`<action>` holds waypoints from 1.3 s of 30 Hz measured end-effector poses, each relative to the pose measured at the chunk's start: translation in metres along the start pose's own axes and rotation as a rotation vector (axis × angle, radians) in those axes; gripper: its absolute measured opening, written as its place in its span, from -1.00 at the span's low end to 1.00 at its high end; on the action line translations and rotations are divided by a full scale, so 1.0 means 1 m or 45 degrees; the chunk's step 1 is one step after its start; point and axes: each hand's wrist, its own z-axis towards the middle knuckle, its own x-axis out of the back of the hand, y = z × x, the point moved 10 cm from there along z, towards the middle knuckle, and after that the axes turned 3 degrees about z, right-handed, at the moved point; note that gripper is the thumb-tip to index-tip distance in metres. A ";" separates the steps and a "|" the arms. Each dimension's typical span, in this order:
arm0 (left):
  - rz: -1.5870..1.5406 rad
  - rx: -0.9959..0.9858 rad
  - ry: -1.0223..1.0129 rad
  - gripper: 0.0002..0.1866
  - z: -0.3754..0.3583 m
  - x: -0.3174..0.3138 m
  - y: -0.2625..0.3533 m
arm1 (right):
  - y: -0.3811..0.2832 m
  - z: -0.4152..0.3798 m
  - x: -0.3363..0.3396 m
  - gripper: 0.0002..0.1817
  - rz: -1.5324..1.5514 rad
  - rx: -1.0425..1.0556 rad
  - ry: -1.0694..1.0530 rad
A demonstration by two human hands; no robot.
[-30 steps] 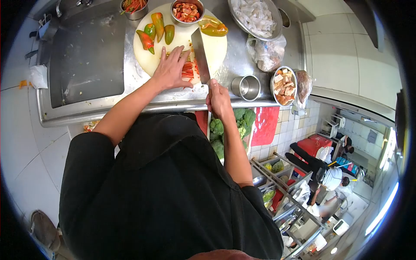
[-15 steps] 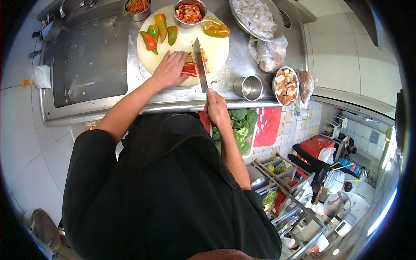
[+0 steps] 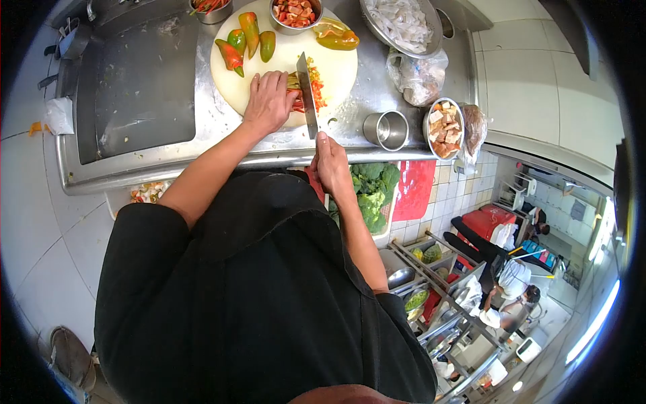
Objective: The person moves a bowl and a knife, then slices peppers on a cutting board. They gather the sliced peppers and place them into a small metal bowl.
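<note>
My right hand (image 3: 331, 163) is closed round the handle of a kitchen knife (image 3: 308, 101). Its long blade points away from me over the round white cutting board (image 3: 232, 87). My left hand (image 3: 270, 101) presses a bundle of red and yellow-green pepper strips (image 3: 294, 82) against the board, its fingertips just left of the blade. Small diced pepper (image 3: 317, 84) lies on the blade's right side. Several whole peppers (image 3: 249, 34) sit at the far left of the board, and a cut pepper piece (image 3: 338, 39) lies at its far right.
A bowl of chopped red pieces (image 3: 294, 15) stands at the board's far edge. To the right are a metal cup (image 3: 385, 130), a bowl of cubed food (image 3: 444, 131) and a colander of pale pieces (image 3: 402, 27). Broccoli (image 3: 372, 192) sits below the counter edge. A sink basin (image 3: 141, 94) lies left.
The left hand has shifted slightly right, leaving less of the strips showing. The knife has moved slightly, and more diced pepper lies beside it. The view has shifted a little.
</note>
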 end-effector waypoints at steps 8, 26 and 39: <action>0.085 0.018 0.046 -0.47 0.000 0.002 0.003 | -0.015 -0.030 0.007 -0.35 -0.069 -0.035 0.033; 0.095 0.029 0.040 -0.52 0.002 -0.002 0.001 | 0.005 -0.018 0.003 -0.38 -0.273 -0.055 0.045; 0.043 0.039 0.030 -0.48 0.000 -0.007 -0.005 | -0.036 -0.015 0.010 -0.38 -0.157 -0.045 0.027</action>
